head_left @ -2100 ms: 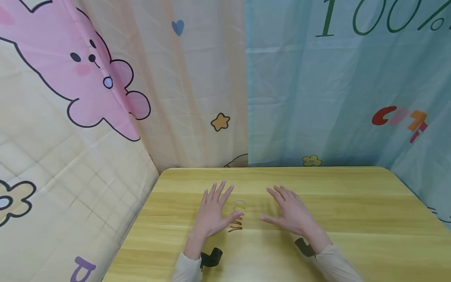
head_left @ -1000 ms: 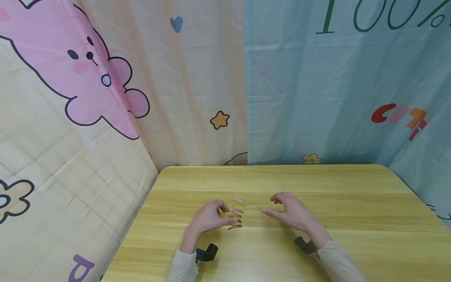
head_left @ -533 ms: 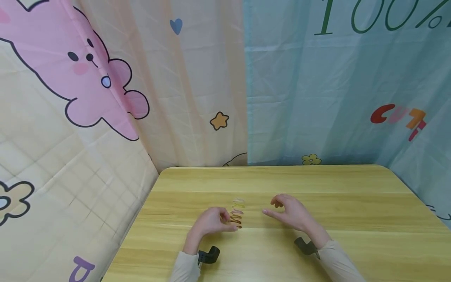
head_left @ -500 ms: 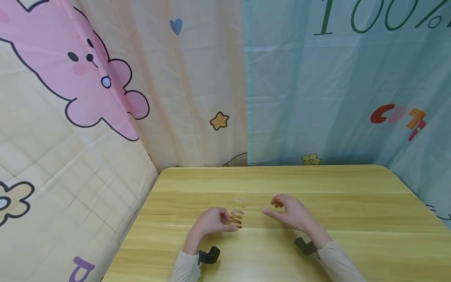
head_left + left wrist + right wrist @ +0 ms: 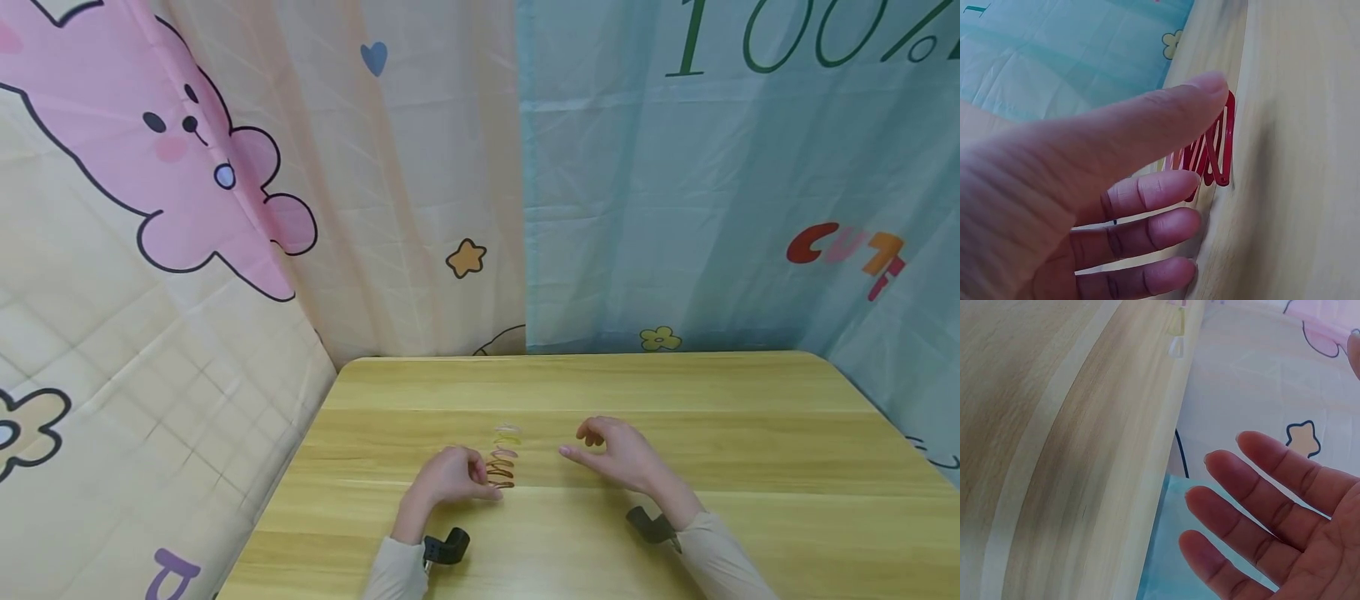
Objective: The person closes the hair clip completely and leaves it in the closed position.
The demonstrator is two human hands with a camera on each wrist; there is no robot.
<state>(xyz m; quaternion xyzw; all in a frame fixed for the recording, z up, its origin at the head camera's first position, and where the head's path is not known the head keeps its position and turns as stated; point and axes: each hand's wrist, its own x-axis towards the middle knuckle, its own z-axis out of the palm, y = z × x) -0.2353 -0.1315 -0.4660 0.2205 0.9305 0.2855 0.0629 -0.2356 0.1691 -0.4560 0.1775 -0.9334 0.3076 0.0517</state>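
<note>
A row of several thin snap hair clips (image 5: 501, 473) lies on the table, running from dark red at the near end through pink and yellow to white at the far end. Close up in the left wrist view are the red hair clips (image 5: 1227, 140), standing out beside my left thumb. My left hand (image 5: 450, 477) is bent at the near end of this row, thumb and fingers apart on either side; whether the thumb touches a clip I cannot tell. To the right of the row, my right hand (image 5: 618, 450) hovers with loosely bent fingers, holding nothing.
The pale wooden table (image 5: 675, 392) reaches back to printed curtains (image 5: 420, 183) behind and at the sides. A black wrist camera (image 5: 447, 547) sits on the left wrist, and another black wrist camera (image 5: 649, 525) on the right.
Both hands had spread fingers at first, and these have since bent. My left hand has drawn nearer to the red end of the row. Lately the right hand has hardly moved.
</note>
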